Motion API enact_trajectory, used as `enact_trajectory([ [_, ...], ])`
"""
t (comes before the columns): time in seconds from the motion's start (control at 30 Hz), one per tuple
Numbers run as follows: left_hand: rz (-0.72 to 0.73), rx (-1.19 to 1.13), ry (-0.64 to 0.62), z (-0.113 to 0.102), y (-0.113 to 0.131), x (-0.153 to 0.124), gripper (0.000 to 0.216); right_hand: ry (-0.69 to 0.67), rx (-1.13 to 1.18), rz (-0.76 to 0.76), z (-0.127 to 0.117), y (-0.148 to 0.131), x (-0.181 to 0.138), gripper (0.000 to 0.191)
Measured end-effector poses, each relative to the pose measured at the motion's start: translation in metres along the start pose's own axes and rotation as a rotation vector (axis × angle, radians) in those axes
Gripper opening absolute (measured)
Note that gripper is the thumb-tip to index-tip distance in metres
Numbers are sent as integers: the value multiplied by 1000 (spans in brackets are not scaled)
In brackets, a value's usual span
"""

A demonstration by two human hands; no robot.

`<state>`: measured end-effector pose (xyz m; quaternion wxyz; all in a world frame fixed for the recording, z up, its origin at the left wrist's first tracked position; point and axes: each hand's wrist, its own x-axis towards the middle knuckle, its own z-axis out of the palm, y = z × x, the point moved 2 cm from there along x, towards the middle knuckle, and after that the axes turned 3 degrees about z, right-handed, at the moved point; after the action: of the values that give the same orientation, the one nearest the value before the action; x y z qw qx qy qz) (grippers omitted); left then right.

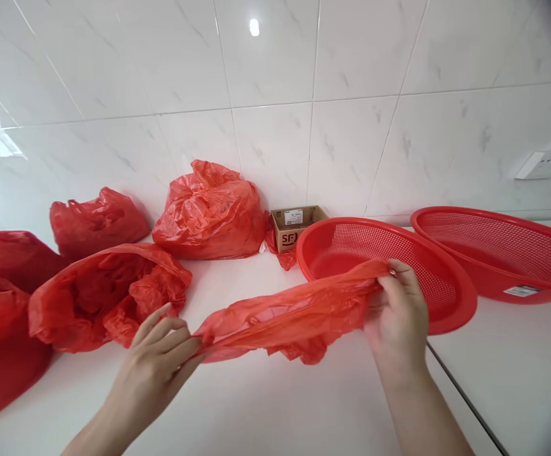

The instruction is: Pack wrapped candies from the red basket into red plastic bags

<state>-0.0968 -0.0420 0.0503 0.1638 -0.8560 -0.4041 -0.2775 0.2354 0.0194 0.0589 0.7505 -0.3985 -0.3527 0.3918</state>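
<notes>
A thin red plastic bag (294,316) is stretched lengthwise above the white tabletop, its loose folds hanging down near the middle. My left hand (161,354) pinches its left end between thumb and fingers. At the other end, my right hand (396,316) grips the gathered plastic with closed fingers. Beyond my left hand sits an open red bag (109,294) with crumpled red plastic inside. Behind my right hand stands a red perforated plastic basket (451,297), partly covered by the hand and the stretched bag.
Full red bags (209,212) stand along the tiled wall and at the left. A small open cardboard box (287,239) sits beside the basket. Another red basket (489,272) is at the right, below a wall socket (541,164). A seam (465,396) crosses the tabletop (275,411).
</notes>
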Motion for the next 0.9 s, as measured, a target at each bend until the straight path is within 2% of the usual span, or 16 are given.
enact_trajectory([
  [0.03, -6, 33, 0, -3, -3, -6, 9, 4, 6, 17, -1, -2, 2, 15],
  [0.1, -32, 89, -9, -3, -2, -15, 6, -70, -23, 43, 0, -7, 1, 17],
  [0.17, -64, 130, -28, 0, 7, -19, 9, -155, -118, -27, 3, -16, -7, 26],
  [0.3, -97, 176, -69, 0, 35, -19, 22, -134, -336, -497, 9, -46, -41, 41],
  [0.33, -98, 175, -70, -1, 43, -16, 24, -213, -392, -590, 13, -50, -50, 41],
  [0.37, -97, 157, -62, -1, 51, -12, 24, -362, -459, -635, 19, -51, -58, 40],
  [0.47, -99, -18, -53, 11, 75, 5, 21, -906, -789, -543, 38, -26, -73, 31],
  [0.53, -120, -148, -132, 34, 88, 16, 27, -1077, -1090, -479, 45, 2, -75, 25],
  [0.63, -138, -163, -367, 71, 93, 23, 30, -1188, -1470, -451, 39, 35, -73, 22],
  [0.7, -163, -88, -490, 81, 82, 23, 28, -1217, -1622, -348, 26, 41, -69, 27],
  [0.77, -260, 4, -600, 73, 64, 20, 29, -1168, -1722, -202, 9, 34, -62, 35],
  [0.83, -377, 52, -741, 56, 46, 18, 32, -1107, -1740, -90, -6, 22, -55, 42],
  [0.9, -371, 66, -837, 38, 38, 18, 37, -1107, -1686, 7, -15, 9, -50, 47],
])
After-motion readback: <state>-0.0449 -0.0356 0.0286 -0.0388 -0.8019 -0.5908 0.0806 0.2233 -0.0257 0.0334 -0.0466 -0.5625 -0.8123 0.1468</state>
